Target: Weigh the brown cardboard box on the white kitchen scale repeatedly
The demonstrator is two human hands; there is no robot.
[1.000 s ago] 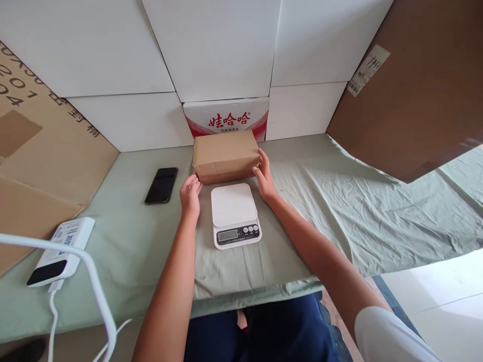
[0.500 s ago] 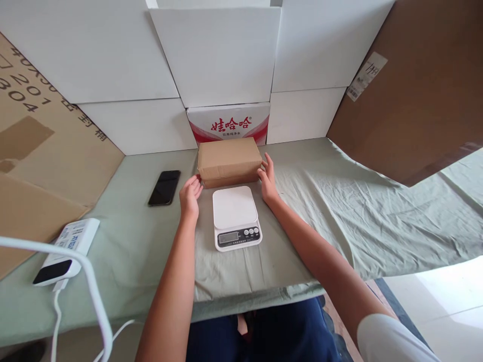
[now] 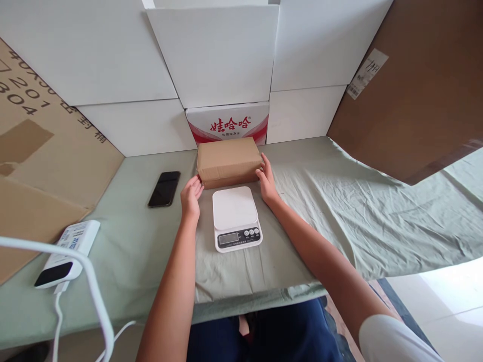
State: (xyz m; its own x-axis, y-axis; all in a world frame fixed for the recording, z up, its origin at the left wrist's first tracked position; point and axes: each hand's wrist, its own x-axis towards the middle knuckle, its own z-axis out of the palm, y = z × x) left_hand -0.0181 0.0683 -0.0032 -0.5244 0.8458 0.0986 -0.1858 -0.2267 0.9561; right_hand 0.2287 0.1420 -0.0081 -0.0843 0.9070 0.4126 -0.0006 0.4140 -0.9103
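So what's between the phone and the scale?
In the head view, your left hand lies between the phone and scale, with green cloth showing either side.

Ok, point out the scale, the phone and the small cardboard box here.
scale (image 3: 236, 208): head view, on its white weighing plate
phone (image 3: 164, 189): head view, on its dark screen
small cardboard box (image 3: 229, 153): head view, on its top face

light: soft, bright | glare: floor (image 3: 458, 301), right | edges: stretched
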